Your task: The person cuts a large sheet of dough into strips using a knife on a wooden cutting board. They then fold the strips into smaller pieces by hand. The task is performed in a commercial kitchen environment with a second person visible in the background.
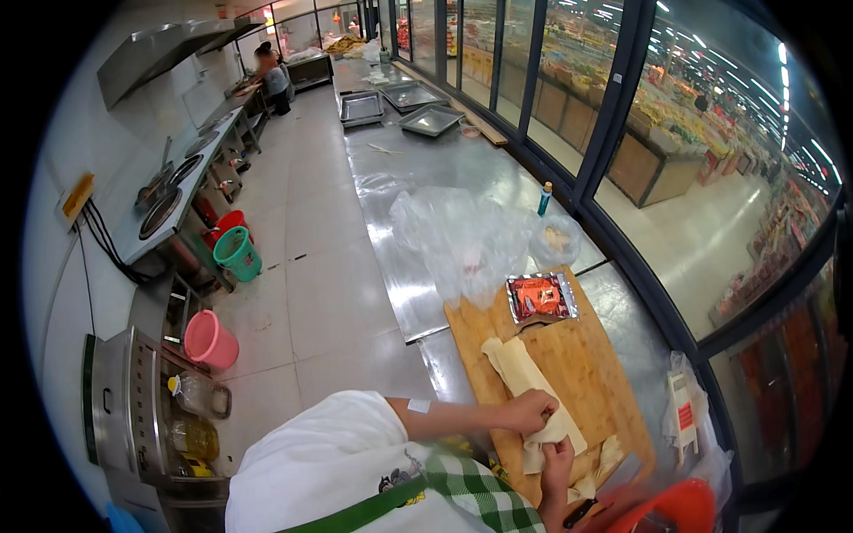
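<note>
My left hand (531,411) and my right hand (558,458) pinch a small pale dough sheet (549,428) between them. It is creased where my fingers grip it. Under and beyond it, a long flat stack of dough sheets (526,366) lies across the wooden cutting board (596,373). Loose dough scraps (603,463) rest near the board's lower right corner. Beside them lies a knife with a black handle (580,513), its blade partly hidden. A red and silver food packet (541,297) sits at the board's far end.
Thin clear plastic bags (460,233) spread over the steel table (440,166). A bagged bowl (556,240) and a small bottle (545,198) stand by the window frame. Metal trays (432,120) lie farther off. A red plastic container (680,506) is close at lower right. Another person (273,76) stands far back.
</note>
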Tool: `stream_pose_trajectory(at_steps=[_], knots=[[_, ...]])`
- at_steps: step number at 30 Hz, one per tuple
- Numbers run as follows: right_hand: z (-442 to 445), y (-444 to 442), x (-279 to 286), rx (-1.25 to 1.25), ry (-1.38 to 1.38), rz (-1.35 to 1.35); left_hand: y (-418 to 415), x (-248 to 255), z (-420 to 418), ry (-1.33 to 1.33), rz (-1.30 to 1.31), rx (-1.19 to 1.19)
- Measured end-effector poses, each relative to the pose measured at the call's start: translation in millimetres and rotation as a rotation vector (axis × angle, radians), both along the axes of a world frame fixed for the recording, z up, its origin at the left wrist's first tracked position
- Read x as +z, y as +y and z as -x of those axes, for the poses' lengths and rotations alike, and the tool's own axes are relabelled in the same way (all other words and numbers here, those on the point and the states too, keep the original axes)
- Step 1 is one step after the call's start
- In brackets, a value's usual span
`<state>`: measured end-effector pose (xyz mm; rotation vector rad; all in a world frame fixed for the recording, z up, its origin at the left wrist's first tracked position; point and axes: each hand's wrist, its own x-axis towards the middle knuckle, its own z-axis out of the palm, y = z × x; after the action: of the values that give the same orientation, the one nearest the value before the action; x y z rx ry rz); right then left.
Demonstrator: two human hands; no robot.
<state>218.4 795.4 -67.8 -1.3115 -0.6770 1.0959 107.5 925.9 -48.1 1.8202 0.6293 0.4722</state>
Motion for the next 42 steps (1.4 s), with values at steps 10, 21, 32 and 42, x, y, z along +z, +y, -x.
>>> stream_pose_trajectory(at_steps=[10,21,32,42], knots=[[-11,-6,-21,0.035,-0.041,0.257,32,-7,0,0.019,-0.198,-0.017],[-25,-7,-15,0.111,-0.015,0.075,13,33,-14,-0.007,-0.319,0.080],[-38,28,37,0.092,-0.200,-0.089,7,34,-28,-0.091,-0.195,-0.158],[-23,29,-7,-0.006,0.046,-0.080,7,20,-31,-0.127,-0.061,0.160]])
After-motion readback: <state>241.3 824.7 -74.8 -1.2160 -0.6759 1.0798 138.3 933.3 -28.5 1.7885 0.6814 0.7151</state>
